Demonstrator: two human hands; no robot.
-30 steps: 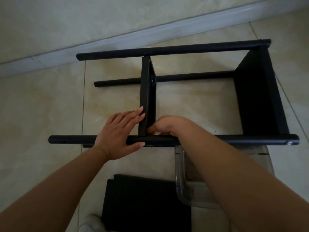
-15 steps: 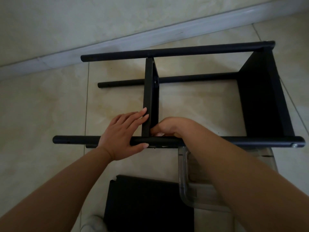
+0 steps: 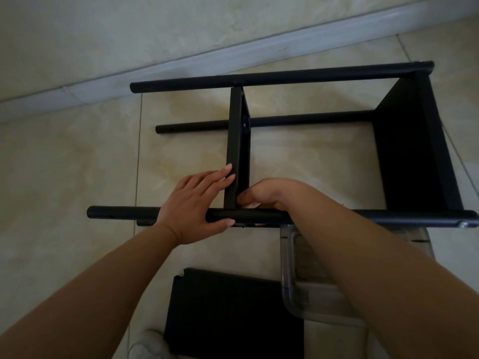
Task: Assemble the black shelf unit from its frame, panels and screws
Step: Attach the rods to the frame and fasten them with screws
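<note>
Steadying the middle panel point(image 3: 237, 141), both hands work at the near tube point(image 3: 337, 218).

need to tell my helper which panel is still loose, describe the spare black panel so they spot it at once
Start at the black shelf frame lying on the tiled floor. Nearer the camera, beside a clear plastic bin, the spare panel lies flat. Unlike the two panels standing between the poles, it is joined to nothing.
</note>
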